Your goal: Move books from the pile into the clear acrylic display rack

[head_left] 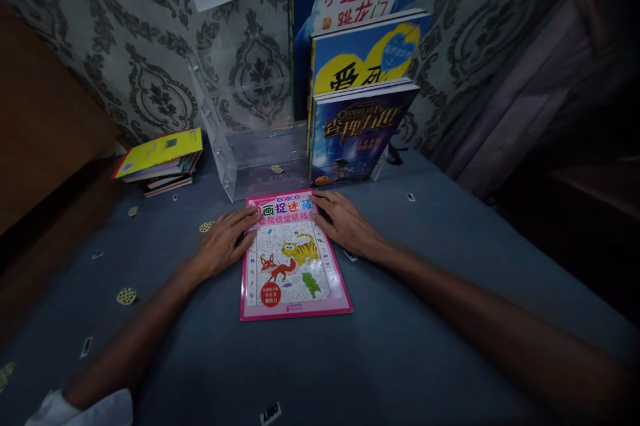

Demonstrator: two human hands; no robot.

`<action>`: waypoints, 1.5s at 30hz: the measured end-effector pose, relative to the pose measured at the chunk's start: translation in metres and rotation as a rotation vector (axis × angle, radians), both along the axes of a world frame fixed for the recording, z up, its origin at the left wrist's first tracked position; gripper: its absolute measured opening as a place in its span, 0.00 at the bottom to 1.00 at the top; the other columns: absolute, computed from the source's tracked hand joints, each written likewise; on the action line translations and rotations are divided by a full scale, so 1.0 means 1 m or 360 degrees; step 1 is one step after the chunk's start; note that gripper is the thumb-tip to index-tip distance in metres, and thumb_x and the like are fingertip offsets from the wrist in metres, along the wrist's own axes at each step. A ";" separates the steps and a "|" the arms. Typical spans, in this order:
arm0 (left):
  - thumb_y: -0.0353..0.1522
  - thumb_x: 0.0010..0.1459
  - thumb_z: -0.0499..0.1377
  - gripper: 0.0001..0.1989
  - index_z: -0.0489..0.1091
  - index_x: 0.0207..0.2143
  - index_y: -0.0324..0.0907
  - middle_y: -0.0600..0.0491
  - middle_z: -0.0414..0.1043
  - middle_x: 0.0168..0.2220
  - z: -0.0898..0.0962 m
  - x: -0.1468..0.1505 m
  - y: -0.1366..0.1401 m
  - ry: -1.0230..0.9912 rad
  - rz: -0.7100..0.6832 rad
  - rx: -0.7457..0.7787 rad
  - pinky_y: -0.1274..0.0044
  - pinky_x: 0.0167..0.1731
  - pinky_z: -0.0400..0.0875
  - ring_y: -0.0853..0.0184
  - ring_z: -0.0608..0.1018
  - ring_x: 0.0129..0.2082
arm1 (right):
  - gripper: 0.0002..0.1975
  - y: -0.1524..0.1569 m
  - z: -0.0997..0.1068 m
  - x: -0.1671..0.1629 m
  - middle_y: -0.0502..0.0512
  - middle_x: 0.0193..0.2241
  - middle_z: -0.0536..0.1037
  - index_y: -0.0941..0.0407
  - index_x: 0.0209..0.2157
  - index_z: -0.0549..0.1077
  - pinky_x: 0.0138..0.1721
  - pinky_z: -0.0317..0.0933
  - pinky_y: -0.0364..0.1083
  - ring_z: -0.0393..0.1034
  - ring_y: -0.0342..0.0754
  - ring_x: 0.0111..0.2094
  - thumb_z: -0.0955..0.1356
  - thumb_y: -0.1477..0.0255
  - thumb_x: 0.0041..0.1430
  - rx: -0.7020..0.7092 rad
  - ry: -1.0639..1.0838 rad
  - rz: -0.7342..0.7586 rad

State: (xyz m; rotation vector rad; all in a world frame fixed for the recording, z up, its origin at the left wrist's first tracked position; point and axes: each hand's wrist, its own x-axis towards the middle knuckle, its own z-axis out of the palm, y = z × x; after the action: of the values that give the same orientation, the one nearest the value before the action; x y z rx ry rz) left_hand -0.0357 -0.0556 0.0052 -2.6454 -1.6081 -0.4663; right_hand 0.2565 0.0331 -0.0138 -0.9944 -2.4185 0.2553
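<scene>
A thin pink-bordered children's book [290,266] lies flat on the blue-grey tabletop, its cover showing a fox and a yellow striped cat. My left hand [227,239] rests along the book's upper left edge, fingers stretched out over the border. On the opposite side, my right hand [345,221] lies over the upper right edge with its fingers extended. Both hands touch the book without gripping it. Just beyond stands a clear acrylic book rack [220,126], its right side holding a dark blue book [355,136] with a blue and yellow book [367,56] behind it.
A large blue picture book [305,33] stands at the back of the rack. Left of the rack lies a stack of books topped by a yellow one [163,151]. Patterned wallpaper [155,86] rises behind, and a pale curtain [500,106] hangs at the right.
</scene>
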 end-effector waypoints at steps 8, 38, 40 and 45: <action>0.36 0.69 0.48 0.22 0.66 0.61 0.40 0.43 0.67 0.62 0.012 0.015 0.019 0.0142 -0.0149 -0.0021 0.59 0.61 0.64 0.57 0.70 0.61 | 0.20 -0.001 0.005 -0.002 0.65 0.48 0.78 0.62 0.53 0.74 0.54 0.64 0.59 0.69 0.60 0.50 0.63 0.69 0.64 -0.0040 0.0047 -0.0023; 0.30 0.67 0.50 0.19 0.71 0.56 0.40 0.43 0.73 0.57 0.005 0.092 0.057 -0.0014 -0.0578 0.0077 0.61 0.57 0.68 0.59 0.75 0.57 | 0.27 0.011 -0.010 0.005 0.63 0.52 0.78 0.60 0.62 0.63 0.57 0.62 0.60 0.69 0.58 0.54 0.60 0.77 0.61 -0.0191 0.0355 0.0008; 0.30 0.67 0.50 0.19 0.72 0.56 0.40 0.44 0.74 0.56 0.005 0.093 0.050 -0.0033 -0.0612 0.0090 0.61 0.57 0.68 0.59 0.76 0.56 | 0.25 0.011 -0.010 0.005 0.62 0.51 0.78 0.59 0.60 0.66 0.56 0.63 0.59 0.69 0.58 0.53 0.60 0.77 0.62 -0.0182 0.0353 0.0008; 0.31 0.67 0.50 0.19 0.70 0.57 0.40 0.44 0.73 0.57 0.005 0.096 0.041 -0.0008 -0.0580 0.0080 0.60 0.57 0.67 0.59 0.75 0.57 | 0.22 0.010 -0.011 0.004 0.60 0.51 0.78 0.57 0.57 0.71 0.56 0.62 0.58 0.69 0.57 0.53 0.61 0.76 0.62 -0.0123 0.0333 0.0006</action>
State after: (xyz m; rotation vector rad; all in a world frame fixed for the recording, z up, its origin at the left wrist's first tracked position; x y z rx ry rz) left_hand 0.0599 -0.0141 0.0099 -2.9040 -1.0953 -0.5107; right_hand 0.2606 0.0433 -0.0248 -0.9467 -2.2355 0.4351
